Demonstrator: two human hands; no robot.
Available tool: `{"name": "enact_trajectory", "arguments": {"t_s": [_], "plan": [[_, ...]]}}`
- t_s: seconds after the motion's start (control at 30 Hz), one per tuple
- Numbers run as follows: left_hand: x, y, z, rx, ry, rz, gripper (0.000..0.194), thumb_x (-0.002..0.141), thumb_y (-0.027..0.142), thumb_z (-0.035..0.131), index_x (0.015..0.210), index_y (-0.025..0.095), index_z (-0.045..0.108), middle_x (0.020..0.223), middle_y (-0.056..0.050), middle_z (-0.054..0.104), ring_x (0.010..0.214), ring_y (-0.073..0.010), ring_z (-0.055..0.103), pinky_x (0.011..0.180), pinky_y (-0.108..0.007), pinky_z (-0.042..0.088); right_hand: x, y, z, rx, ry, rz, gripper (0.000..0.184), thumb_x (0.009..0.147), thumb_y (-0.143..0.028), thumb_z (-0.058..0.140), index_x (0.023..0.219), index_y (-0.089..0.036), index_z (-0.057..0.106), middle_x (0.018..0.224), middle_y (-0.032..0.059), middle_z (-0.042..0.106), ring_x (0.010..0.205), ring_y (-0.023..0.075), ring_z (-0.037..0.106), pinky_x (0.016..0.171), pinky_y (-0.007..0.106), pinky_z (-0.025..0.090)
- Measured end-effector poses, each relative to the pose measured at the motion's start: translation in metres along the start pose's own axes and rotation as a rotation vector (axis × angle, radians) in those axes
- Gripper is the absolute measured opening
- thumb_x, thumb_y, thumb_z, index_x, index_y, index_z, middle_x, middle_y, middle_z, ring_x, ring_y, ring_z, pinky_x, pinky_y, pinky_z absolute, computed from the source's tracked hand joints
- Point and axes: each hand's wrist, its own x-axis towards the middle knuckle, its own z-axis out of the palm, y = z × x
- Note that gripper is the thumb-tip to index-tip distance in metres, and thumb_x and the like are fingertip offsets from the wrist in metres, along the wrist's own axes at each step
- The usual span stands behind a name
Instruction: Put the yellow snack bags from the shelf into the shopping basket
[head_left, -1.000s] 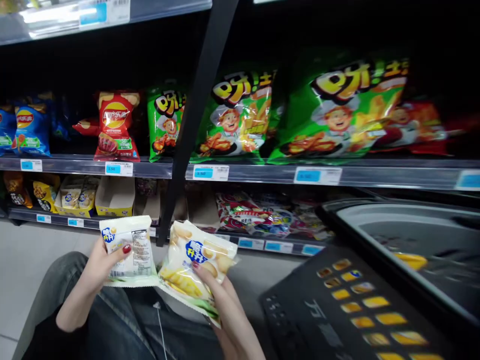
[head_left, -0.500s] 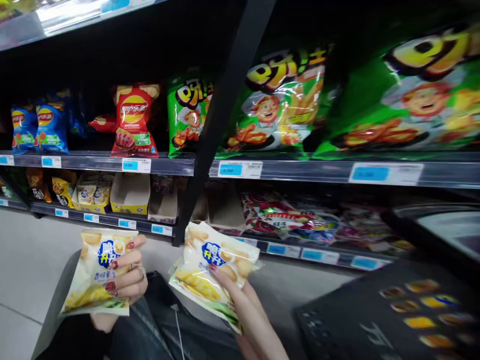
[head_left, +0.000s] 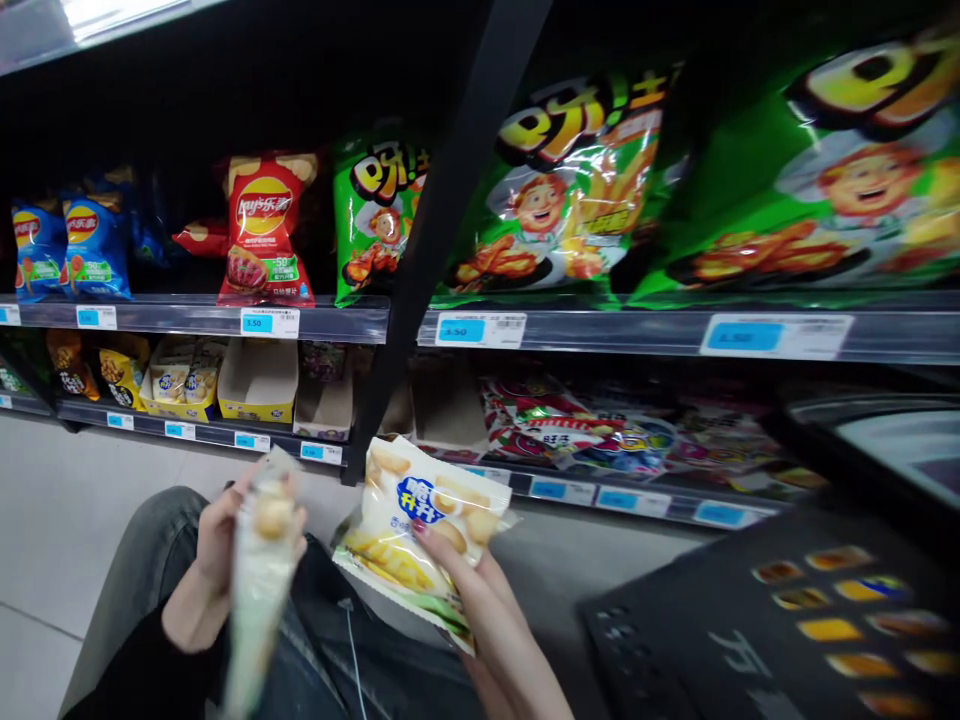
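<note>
The left hand (head_left: 216, 540) is gripping one blurred, edge-on cream plastic packet (head_left: 264, 560), its fingers curling closed around it; the right hand (head_left: 469, 585) is clasping one squarish cream plastic packet (head_left: 401, 560), thumb pressing on the front; both are hovering over blue denim trousers (head_left: 139, 585), before a dark metal shelf (head_left: 330, 324) where one glossy red bag (head_left: 262, 235) and three glossy green bags (head_left: 559, 215) are standing

Narrow gap is seen between left-hand packet (head_left: 262, 580) and right-hand packet (head_left: 416, 500); yellow carton (head_left: 259, 410) can be reached under upper shelf (head_left: 352, 326); sideways passage is cut by post (head_left: 452, 200) (right blocked by dark container (head_left: 675, 610)).
</note>
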Motion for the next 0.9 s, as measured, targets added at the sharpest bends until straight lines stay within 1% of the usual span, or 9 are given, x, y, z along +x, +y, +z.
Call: {"name": "enact_trajectory", "arguments": {"t_s": [0.07, 0.13, 0.37, 0.5, 0.57, 0.67, 0.77, 0.83, 0.9], "plan": [[0.000, 0.004, 0.007, 0.259, 0.103, 0.150, 0.040, 0.063, 0.012, 0.062, 0.102, 0.020, 0.056, 0.082, 0.001, 0.065, 0.066, -0.0133, 0.061, 0.061, -0.021, 0.047, 0.003, 0.003, -0.001, -0.019, 0.029, -0.039, 0.065, 0.050, -0.032, 0.080, 0.109, -0.018, 0.055, 0.093, 0.0057, 0.072, 0.090, 0.0306, 0.066, 0.081, 0.040, 0.054], [-0.001, 0.005, 0.010, 0.447, 0.173, 0.223, 0.042, 0.065, 0.009, 0.061, 0.105, 0.021, 0.056, 0.091, 0.001, 0.067, 0.079, -0.0161, 0.062, 0.070, -0.022, 0.046, 0.004, 0.004, 0.000, -0.015, 0.041, -0.051, 0.066, 0.048, -0.033, 0.080, 0.108, -0.018, 0.056, 0.092, 0.0059, 0.072, 0.089, 0.0314, 0.066, 0.082, 0.042, 0.053], [0.000, 0.003, 0.005, 0.585, 0.258, 0.207, 0.026, 0.070, 0.017, 0.060, 0.096, 0.019, 0.059, 0.084, 0.000, 0.068, 0.076, -0.0162, 0.062, 0.060, -0.020, 0.044, -0.005, -0.002, 0.002, 0.007, -0.002, -0.014, 0.062, 0.053, -0.032, 0.079, 0.108, -0.020, 0.053, 0.091, 0.0033, 0.071, 0.090, 0.0272, 0.066, 0.081, 0.036, 0.054], [0.001, 0.003, 0.005, 0.676, 0.285, 0.229, 0.026, 0.071, 0.023, 0.060, 0.097, 0.018, 0.057, 0.084, -0.003, 0.067, 0.077, -0.0187, 0.063, 0.065, -0.025, 0.047, -0.005, -0.001, 0.003, -0.047, -0.012, -0.040, 0.063, 0.053, -0.034, 0.077, 0.108, -0.020, 0.051, 0.095, 0.0044, 0.070, 0.090, 0.0272, 0.066, 0.079, 0.037, 0.053], [-0.001, 0.001, 0.006, 0.870, 0.329, 0.329, 0.025, 0.073, 0.023, 0.058, 0.097, 0.018, 0.056, 0.086, -0.004, 0.065, 0.079, -0.0201, 0.062, 0.069, -0.029, 0.048, -0.003, 0.002, 0.005, -0.153, 0.033, -0.094, 0.063, 0.051, -0.038, 0.076, 0.105, -0.019, 0.051, 0.098, 0.0066, 0.068, 0.090, 0.0280, 0.065, 0.078, 0.037, 0.052], [-0.010, -0.007, 0.010, 1.376, 0.419, 0.627, 0.019, 0.074, 0.018, 0.056, 0.093, 0.017, 0.057, 0.081, -0.004, 0.058, 0.074, -0.0189, 0.058, 0.067, -0.030, 0.047, -0.004, 0.006, 0.014, -0.526, 0.216, -0.209, 0.058, 0.049, -0.046, 0.071, 0.096, -0.018, 0.052, 0.093, 0.0102, 0.067, 0.091, 0.0322, 0.063, 0.078, 0.041, 0.049], [-0.021, -0.025, 0.017, 1.725, 0.398, 0.829, 0.026, 0.075, 0.017, 0.056, 0.101, 0.018, 0.056, 0.079, -0.003, 0.051, 0.067, -0.0169, 0.054, 0.064, -0.030, 0.047, -0.012, 0.009, 0.027, -0.878, 0.347, -0.285, 0.059, 0.054, -0.054, 0.061, 0.098, -0.018, 0.048, 0.093, 0.0151, 0.065, 0.092, 0.0367, 0.060, 0.075, 0.044, 0.046], [-0.028, -0.042, 0.022, 1.805, 0.361, 0.837, 0.036, 0.077, 0.019, 0.055, 0.113, 0.020, 0.052, 0.085, -0.004, 0.049, 0.074, -0.0185, 0.055, 0.077, -0.037, 0.047, -0.019, 0.012, 0.035, -0.944, 0.330, -0.300, 0.057, 0.058, -0.055, 0.055, 0.100, -0.017, 0.046, 0.093, 0.0166, 0.065, 0.089, 0.0364, 0.061, 0.072, 0.042, 0.046], [-0.034, -0.060, 0.028, 1.789, 0.358, 0.726, 0.046, 0.080, 0.020, 0.052, 0.125, 0.020, 0.044, 0.096, -0.007, 0.046, 0.091, -0.0225, 0.054, 0.091, -0.044, 0.040, -0.023, 0.017, 0.038, -0.929, 0.251, -0.288, 0.052, 0.061, -0.054, 0.052, 0.098, -0.017, 0.045, 0.089, 0.0150, 0.066, 0.084, 0.0344, 0.062, 0.069, 0.040, 0.046]]}}
